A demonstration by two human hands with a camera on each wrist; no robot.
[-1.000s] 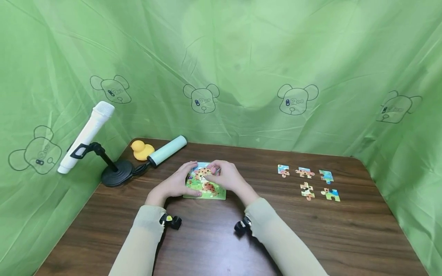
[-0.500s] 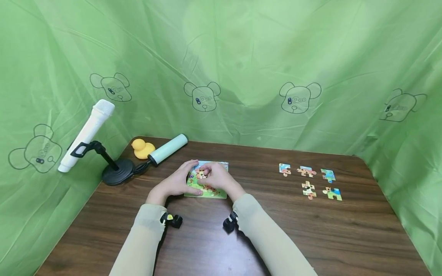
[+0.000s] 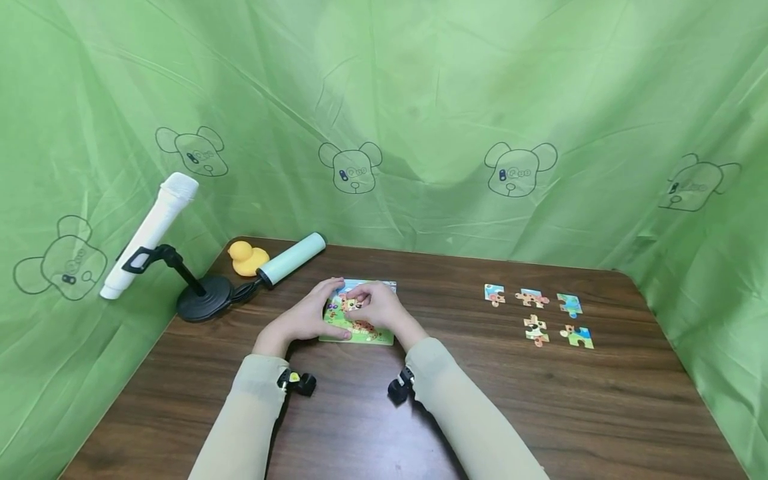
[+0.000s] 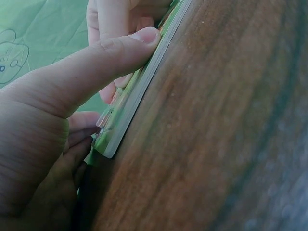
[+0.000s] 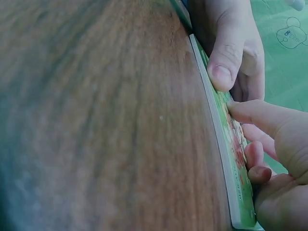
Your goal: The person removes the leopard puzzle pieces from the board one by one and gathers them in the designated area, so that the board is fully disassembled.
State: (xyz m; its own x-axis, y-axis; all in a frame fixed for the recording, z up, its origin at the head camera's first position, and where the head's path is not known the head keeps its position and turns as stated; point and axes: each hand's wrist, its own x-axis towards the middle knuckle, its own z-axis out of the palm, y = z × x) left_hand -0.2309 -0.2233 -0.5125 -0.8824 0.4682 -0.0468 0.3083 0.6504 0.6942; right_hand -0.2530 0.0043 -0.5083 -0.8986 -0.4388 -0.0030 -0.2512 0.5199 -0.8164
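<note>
A shallow jigsaw puzzle board (image 3: 372,337) with a green field and spotted cartoon animals lies flat on the table. My left hand (image 3: 304,317) grips its left side, thumb (image 4: 134,45) on the near part and fingers around the far left edge. Over the picture, my right hand (image 3: 379,308) bends its fingers, and its thumb tip (image 5: 236,108) touches the surface. Whatever lies between right thumb and fingers is hidden. Apart on the right lie several loose puzzle pieces, among them a blue-topped piece (image 3: 495,295) and a green-and-blue piece (image 3: 577,336).
A white microphone (image 3: 150,235) on a black stand (image 3: 206,300) is at the far left. Beside it are a yellow rubber duck (image 3: 248,259) and a light-blue cylinder with a black end (image 3: 294,259). Green curtain (image 3: 420,133) surrounds the wooden table (image 3: 480,400).
Over the first half second my right hand shifted left and down onto the picture; since then it has stayed nearly still. The left hand keeps its place on the board.
</note>
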